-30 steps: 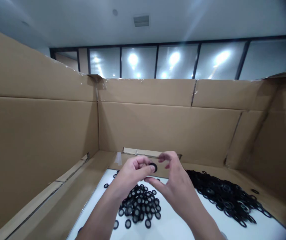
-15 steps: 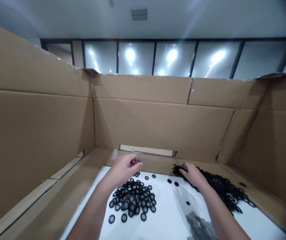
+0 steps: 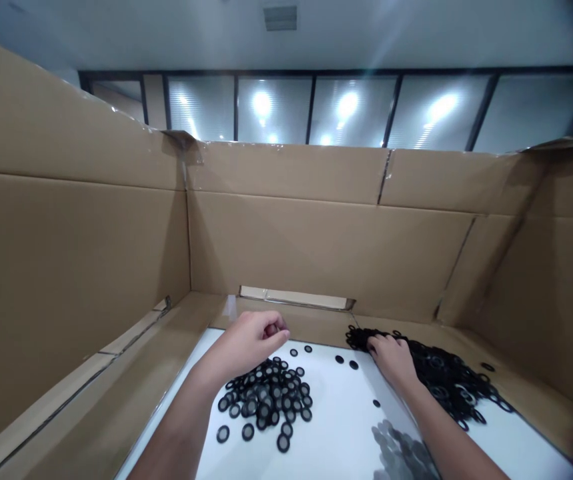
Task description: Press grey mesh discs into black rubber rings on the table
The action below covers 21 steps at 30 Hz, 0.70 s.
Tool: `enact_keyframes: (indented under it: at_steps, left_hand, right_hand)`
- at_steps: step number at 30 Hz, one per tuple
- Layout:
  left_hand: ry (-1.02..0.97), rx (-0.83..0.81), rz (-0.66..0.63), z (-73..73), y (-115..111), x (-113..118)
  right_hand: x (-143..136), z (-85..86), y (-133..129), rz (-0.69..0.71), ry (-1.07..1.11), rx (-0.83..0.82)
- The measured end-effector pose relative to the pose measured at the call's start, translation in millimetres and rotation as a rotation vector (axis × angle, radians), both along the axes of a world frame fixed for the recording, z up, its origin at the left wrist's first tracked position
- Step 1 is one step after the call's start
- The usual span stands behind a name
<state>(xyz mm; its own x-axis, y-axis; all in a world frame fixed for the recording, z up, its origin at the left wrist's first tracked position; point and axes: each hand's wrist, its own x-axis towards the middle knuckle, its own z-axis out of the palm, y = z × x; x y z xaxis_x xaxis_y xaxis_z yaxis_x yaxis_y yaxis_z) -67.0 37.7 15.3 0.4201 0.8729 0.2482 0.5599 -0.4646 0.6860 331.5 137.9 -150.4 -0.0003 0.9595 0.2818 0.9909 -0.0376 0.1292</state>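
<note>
My left hand [image 3: 255, 343] hovers above the back of a heap of black rings with grey centres [image 3: 266, 393]. Its fingers are curled into a closed grip; whatever they hold, if anything, is hidden. At the right, my right hand [image 3: 392, 360] touches the near left side of a big pile of plain black rings [image 3: 441, 373]. The fingers are bent and close together, with their tips partly out of sight among the rings. Grey translucent discs [image 3: 399, 450] lie in a heap beside my right forearm.
A large cardboard box [image 3: 286, 253] with tall walls surrounds the white work surface [image 3: 333, 413]. Two dark discs [image 3: 346, 362] and a small dark piece [image 3: 377, 403] lie between the heaps. One loose black ring [image 3: 487, 367] rests on cardboard by the right wall.
My right hand has shifted rightward and down along the black ring pile. My left hand has moved slightly right. Another grey-centred ring now lies at the front of the left heap.
</note>
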Motion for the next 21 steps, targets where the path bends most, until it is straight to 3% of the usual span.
enact_keyframes:
  at_steps: [5, 10, 14, 17, 19, 21]
  left_hand:
    - [0.015, -0.002, -0.005, 0.7, -1.1, 1.1]
    - [0.017, 0.005, -0.01, 0.3, -6.1, 5.3]
    - [0.0, 0.059, -0.002, 10.9, -18.0, 12.2]
    - [-0.062, 0.141, -0.034, 22.5, -35.2, 13.0]
    - [-0.175, 0.226, -0.013, 25.0, -52.5, 7.3]
    - [-0.259, 0.204, 0.071, 19.6, -74.4, -3.5]
  right_hand:
    - [5.9, 0.9, 5.2, -0.034, -0.019, -0.024]
    - [1.4, -3.8, -6.2, -0.028, -0.006, 0.013]
    - [-5.7, 1.4, -16.0, -0.022, 0.069, 0.103]
    - [-15.0, 18.6, -19.0, 0.009, 0.17, 0.185]
    - [-23.8, 40.0, -22.8, 0.038, 0.256, 0.262]
    - [-34.0, 68.9, -33.3, 0.072, 0.354, 0.361]
